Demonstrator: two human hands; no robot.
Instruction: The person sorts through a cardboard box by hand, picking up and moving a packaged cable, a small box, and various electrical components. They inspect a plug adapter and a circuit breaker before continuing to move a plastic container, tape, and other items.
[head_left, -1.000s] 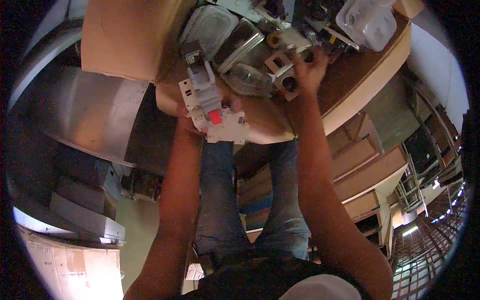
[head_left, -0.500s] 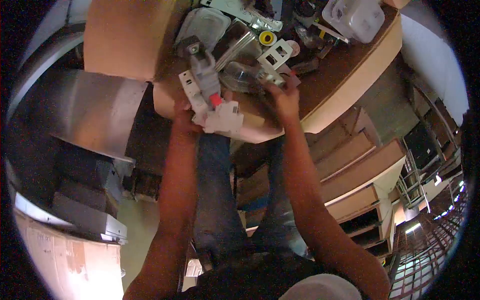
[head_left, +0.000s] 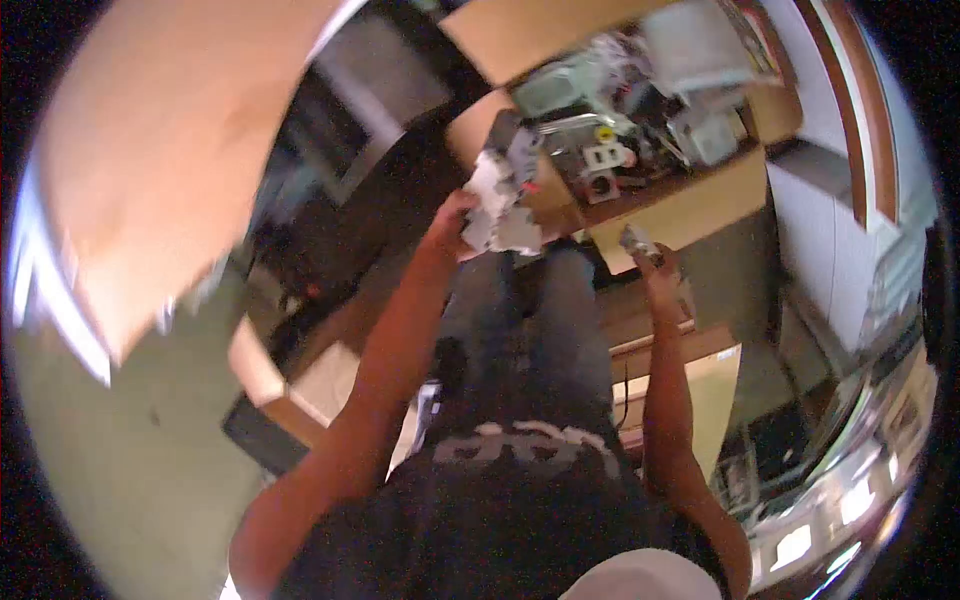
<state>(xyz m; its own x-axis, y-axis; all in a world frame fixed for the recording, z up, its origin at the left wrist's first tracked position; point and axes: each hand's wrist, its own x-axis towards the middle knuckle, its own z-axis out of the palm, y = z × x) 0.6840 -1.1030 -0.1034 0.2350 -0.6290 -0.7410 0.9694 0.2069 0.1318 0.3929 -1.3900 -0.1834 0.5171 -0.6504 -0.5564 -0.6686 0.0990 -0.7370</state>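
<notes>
My left hand [head_left: 458, 218] is closed around a cluster of white and grey plastic circuit breakers [head_left: 492, 195], one with a small red part. The cluster is held up above my legs, in front of the box's near left side. Off to the right, my right hand [head_left: 657, 268] grips a small grey, metallic-looking piece [head_left: 636, 241]; blur hides its exact kind. That hand is just outside the near wall of the open cardboard box [head_left: 690, 212].
Mixed scrap fills the box: a yellow ring [head_left: 604, 133], a white plate with square openings [head_left: 604, 155] and clear plastic containers [head_left: 712, 130]. A large cardboard surface [head_left: 180, 130] rises at the left. Another open carton [head_left: 262, 360] stands on the floor [head_left: 140, 470].
The view has swung, so the box now appears farther right. My right hand has drawn back from over the box's contents with the small piece. My left hand still holds the breakers.
</notes>
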